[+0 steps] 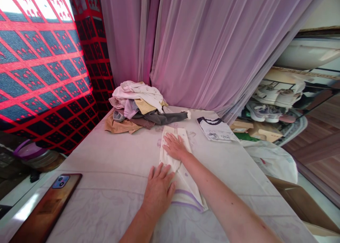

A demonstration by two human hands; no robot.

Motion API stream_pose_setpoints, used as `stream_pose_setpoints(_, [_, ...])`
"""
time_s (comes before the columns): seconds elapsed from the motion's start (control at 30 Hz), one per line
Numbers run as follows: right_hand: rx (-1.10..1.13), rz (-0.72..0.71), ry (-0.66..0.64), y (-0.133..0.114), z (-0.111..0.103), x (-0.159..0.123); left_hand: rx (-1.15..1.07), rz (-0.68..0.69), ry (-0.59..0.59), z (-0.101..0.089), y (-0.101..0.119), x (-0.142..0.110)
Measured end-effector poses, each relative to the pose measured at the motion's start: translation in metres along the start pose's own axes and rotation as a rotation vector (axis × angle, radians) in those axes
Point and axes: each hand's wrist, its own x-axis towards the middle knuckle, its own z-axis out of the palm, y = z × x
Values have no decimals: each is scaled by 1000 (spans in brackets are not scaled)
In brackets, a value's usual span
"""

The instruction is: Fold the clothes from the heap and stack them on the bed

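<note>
1. Okay so the main thing here is a long folded white cloth [183, 181] with purple stripes at its near end. It's lying flat in the middle of the bed [106, 165], on a pale flowery sheet, and it's a bit tilted.
2. Left hand [158, 193]: grip's wide open, palm down, fingers spread, pressed flat on the near part of the cloth and partly over its left edge. No pinching at all.
3. Right hand [175, 147]: same deal, flat and open, fingers loosely spread, resting on the far end of the cloth. It's not pinching anything either. The two hands are near each other but not touching.
4. Just past the cloth is a messy pile [135, 108] of folded clothes in white, tan, and grey. A grey sleeve [164, 118] sticks out of it toward the right, and the pile sits near the curtain [212, 48].
5. To the right of the cloth, a small printed T-shirt [216, 129] lies folded near the bed's far corner.
6. Down at the bottom left, a phone [46, 207] lies on the bed, well apart from the hands, camera side up.
7. Off the right side of the bed there's a white plastic bag [271, 161], a cardboard box [255, 131], and some sneakers [268, 97]. A red and blue blanket [39, 66] hangs on the left.
</note>
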Motion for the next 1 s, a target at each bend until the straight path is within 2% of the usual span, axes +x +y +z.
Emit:
stream_pose_setpoints(0.13, [27,46,31,-9,-5,-12,-205,-33,163,3,-8,3])
stream_pose_setpoints(0.27, [36,-21,38,-21,7,-30,-369,-42,294,4,-10,6])
stream_pose_setpoints(0.33, [39,-47,7,-23,10,-35,-483,-123,356,1,-13,7])
stream_pose_setpoints(0.47, [79,-34,-27,-27,3,-41,-882,-388,566,-9,-24,10])
stream_pose_setpoints(0.57, [95,-23,3,-33,-1,-52,-1034,-467,663,-16,-30,13])
stream_pose_setpoints(0.7, [51,-47,43,-42,7,-70,-1081,-469,694,-20,-31,16])
stream_pose_setpoints(0.87, [36,-39,32,-46,9,-74,-1092,-443,690,-20,-31,16])
stream_pose_setpoints(1.0, [78,45,41,-57,10,-86,-1084,-406,662,-19,-33,17])
